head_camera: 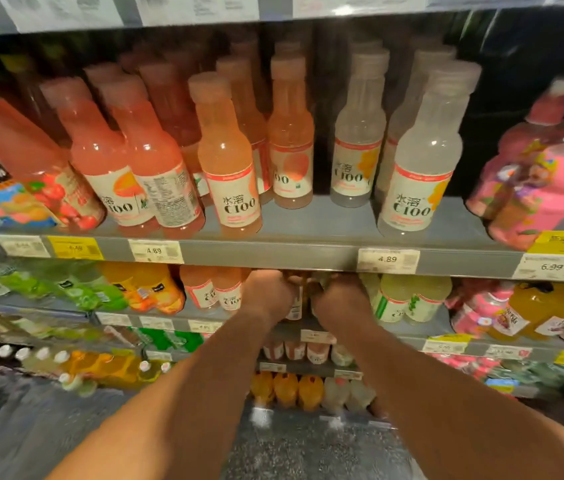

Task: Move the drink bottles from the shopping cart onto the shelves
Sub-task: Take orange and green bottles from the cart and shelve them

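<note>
Both my arms reach into the second shelf [422, 329], just under the edge of the shelf above. My left hand [268, 294] is curled round a drink bottle [295, 308] with a pale label, held upright in the gap between orange-pink bottles [216, 291] and pale yellow-green bottles [401, 299]. Close beside it, my right hand [341, 299] is curled round another bottle [320, 284], mostly hidden by the fingers and the shelf edge. The fingertips of both hands are hidden in shadow. The shopping cart cannot be made out clearly.
The upper shelf [308, 254] carries rows of pink, orange and clear C100 bottles [230, 161] and pink bottle packs [547, 174] at the right. Price tags [387, 259] line the shelf edges. Lower shelves hold green, orange and yellow drinks. Grey floor [48, 427] lies below.
</note>
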Tool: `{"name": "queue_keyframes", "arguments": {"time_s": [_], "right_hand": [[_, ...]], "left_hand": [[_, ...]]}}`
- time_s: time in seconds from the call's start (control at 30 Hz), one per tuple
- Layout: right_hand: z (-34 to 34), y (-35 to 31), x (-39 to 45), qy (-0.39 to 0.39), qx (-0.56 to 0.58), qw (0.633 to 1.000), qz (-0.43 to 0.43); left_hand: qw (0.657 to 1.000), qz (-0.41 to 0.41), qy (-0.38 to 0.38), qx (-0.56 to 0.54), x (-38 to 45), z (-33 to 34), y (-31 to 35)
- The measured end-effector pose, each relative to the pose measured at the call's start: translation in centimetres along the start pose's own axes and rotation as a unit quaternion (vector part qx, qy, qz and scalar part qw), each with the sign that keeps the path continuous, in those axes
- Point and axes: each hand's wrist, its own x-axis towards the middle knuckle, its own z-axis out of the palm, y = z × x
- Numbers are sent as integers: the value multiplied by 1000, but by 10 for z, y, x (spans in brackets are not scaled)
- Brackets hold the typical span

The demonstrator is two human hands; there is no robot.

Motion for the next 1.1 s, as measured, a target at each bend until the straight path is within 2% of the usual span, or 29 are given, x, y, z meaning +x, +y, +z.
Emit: {"name": "queue_keyframes", "arguments": {"time_s": [0.1,0.23,0.33,0.43,0.53,0.67,0.8,0.97,1.1], "right_hand": [[5,-5,14,-16,-55,998,16],[11,3,4,30,50,997,56],[13,4,-8,76,80,990,82],[16,3,-23,98,48,993,44],[18,4,-40,83,102,991,6],[8,1,-67,28,215,976,2],[-6,-3,-110,115,126,974,-149],[-34,-10,-152,-2,70,993,-100],[-32,-15,-191,-25,22,989,-141]], "left_hand": [[999,27,-39,25,18,11,-1],[997,-9,-51,-48,16,19,-2],[996,-5,-11,-93,5,20,-6],[990,-8,18,-141,-8,20,-10],[975,15,21,-222,-25,21,-20],[961,47,56,-267,-59,24,-28],[949,45,119,-288,-96,8,-26],[961,-2,110,-254,-153,-18,-36],[964,-57,126,-228,-208,-30,-54]]}}
